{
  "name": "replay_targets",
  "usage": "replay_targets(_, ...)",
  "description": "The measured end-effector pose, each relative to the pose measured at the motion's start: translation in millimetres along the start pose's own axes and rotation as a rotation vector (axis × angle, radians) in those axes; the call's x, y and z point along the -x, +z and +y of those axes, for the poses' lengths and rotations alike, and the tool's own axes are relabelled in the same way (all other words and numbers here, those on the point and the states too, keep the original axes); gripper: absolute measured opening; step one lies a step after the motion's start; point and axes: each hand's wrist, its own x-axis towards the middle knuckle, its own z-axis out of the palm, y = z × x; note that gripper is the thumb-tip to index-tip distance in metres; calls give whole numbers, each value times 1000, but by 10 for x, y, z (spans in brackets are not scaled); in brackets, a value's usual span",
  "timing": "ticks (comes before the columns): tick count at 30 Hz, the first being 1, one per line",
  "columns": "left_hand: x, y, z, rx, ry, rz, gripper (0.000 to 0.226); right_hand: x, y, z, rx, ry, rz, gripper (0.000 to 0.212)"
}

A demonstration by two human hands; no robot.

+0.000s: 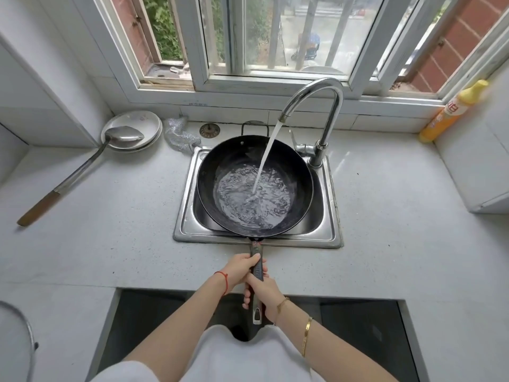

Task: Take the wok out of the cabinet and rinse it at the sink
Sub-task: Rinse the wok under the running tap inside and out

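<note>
A black wok [228, 158] lies over the steel sink [187, 216], nearly filling the basin. Water streams from the curved chrome faucet [327, 106] into the wok's middle and pools there. The wok's long dark handle [256, 271] points toward me over the counter's front. My left hand [242, 267] grips the handle nearer the pan. My right hand [263, 292] grips it just behind, closer to the handle's end.
A metal ladle [82, 166] rests in stacked white plates [146, 122] at the back left. A steel scrubber [179, 133] and a drain plug [210, 130] lie behind the sink. An orange detergent bottle [451, 111] leans at the right wall. A pot lid's rim [24, 326] shows bottom left.
</note>
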Motion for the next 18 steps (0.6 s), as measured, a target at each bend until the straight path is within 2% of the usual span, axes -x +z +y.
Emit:
replay_targets(2,-9,23,-15,-4,3,13,31,3,-26,-26,69,-13,-16,23)
replay_targets(5,-31,14,-26,13,8,20,26,19,-134,-120,347,-37,-92,28)
replay_targets(9,-27,-12,-32,-28,-12,36,29,20,-462,-489,643,121,-264,49)
replay_targets(11,-26,-18,-45,-79,-12,53,31,5,-667,-784,704,102,-256,54)
replay_targets(14,-34,-15,-62,-56,-9,39,28,-32,-940,-1289,632,-76,-78,44)
replay_targets(16,-49,-12,-75,-24,-17,32,27,-80,-1066,-1618,470,-233,49,40)
replay_targets(18,-78,-16,-88,21,-33,29,26,-145,-1126,-1922,250,-372,96,39)
